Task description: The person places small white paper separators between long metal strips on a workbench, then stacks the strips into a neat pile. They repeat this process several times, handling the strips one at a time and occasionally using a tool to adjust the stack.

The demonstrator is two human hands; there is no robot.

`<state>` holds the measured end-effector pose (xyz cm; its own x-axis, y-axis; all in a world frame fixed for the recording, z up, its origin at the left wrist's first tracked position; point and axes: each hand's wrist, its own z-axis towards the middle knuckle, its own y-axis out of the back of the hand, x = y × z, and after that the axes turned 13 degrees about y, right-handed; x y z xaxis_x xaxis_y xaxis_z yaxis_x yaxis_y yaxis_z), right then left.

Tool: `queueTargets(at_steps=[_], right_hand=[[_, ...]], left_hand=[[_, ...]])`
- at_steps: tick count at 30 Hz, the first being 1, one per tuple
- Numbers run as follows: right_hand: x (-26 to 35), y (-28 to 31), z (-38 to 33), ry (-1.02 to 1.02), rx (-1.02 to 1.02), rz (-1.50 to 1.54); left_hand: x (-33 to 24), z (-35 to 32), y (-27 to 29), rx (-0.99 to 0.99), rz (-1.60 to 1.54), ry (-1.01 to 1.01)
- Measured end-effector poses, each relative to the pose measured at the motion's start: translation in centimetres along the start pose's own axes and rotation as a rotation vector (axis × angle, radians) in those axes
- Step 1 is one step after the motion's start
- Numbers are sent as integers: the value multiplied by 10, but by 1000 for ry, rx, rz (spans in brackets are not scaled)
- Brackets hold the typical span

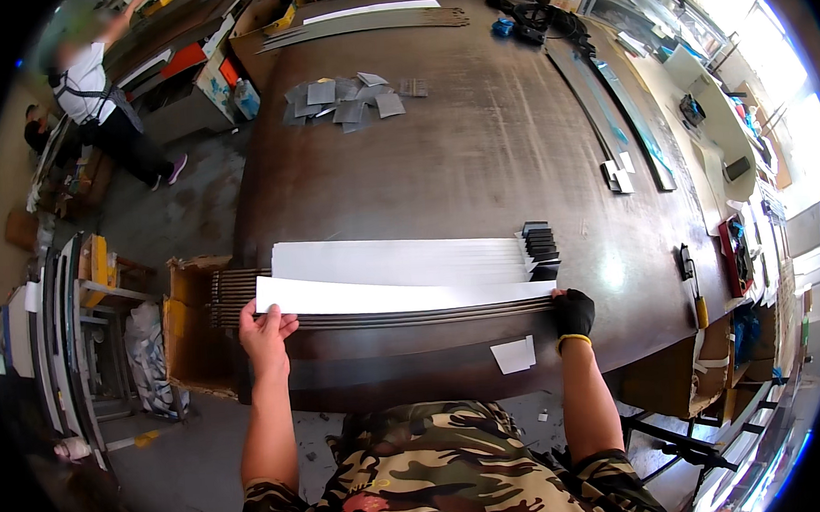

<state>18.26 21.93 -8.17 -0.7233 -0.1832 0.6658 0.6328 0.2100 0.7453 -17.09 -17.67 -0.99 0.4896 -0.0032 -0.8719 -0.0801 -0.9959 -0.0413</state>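
Observation:
A long white strip [403,294] stretches between my two hands near the front of the table. My bare left hand [266,336] pinches its left end, thumb on top. My right hand [574,314], in a black glove with a yellow cuff, is closed at its right end; those fingertips are partly hidden. Under and in front of the strip run several long, thin dark bars [432,317], their left ends sticking out past it. Just behind it lies a row of overlapping white strips [382,257], with black end pieces [540,242] at their right.
Small grey packets [346,100] lie scattered at the far left of the brown table [460,151]. Long bars [370,23] rest at the back, others [633,124] at the right. White scraps [513,354] lie near the front edge. A person [95,87] stands beyond, left.

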Motion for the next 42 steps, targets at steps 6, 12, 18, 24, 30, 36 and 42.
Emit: queueTargets(at_steps=[6, 12, 18, 24, 30, 36, 42], right_hand=[[4, 1, -1, 7, -18, 40], [1, -2, 1, -12, -26, 31], [-11, -4, 6, 4, -6, -2], [-13, -3, 7, 32, -10, -27], [-13, -3, 7, 64, -11, -28], [-19, -3, 9, 113, -9, -52], [-17, -4, 8, 90, -8, 8]], left_hand=[[14, 16, 4, -24, 55, 26], [25, 34, 14, -62, 104, 1], [29, 49, 24, -207, 399, -98], [34, 58, 31, -347, 697, -180], [25, 48, 22, -408, 816, -169], [25, 53, 22, -374, 845, -116], [26, 55, 24, -379, 895, -126]])
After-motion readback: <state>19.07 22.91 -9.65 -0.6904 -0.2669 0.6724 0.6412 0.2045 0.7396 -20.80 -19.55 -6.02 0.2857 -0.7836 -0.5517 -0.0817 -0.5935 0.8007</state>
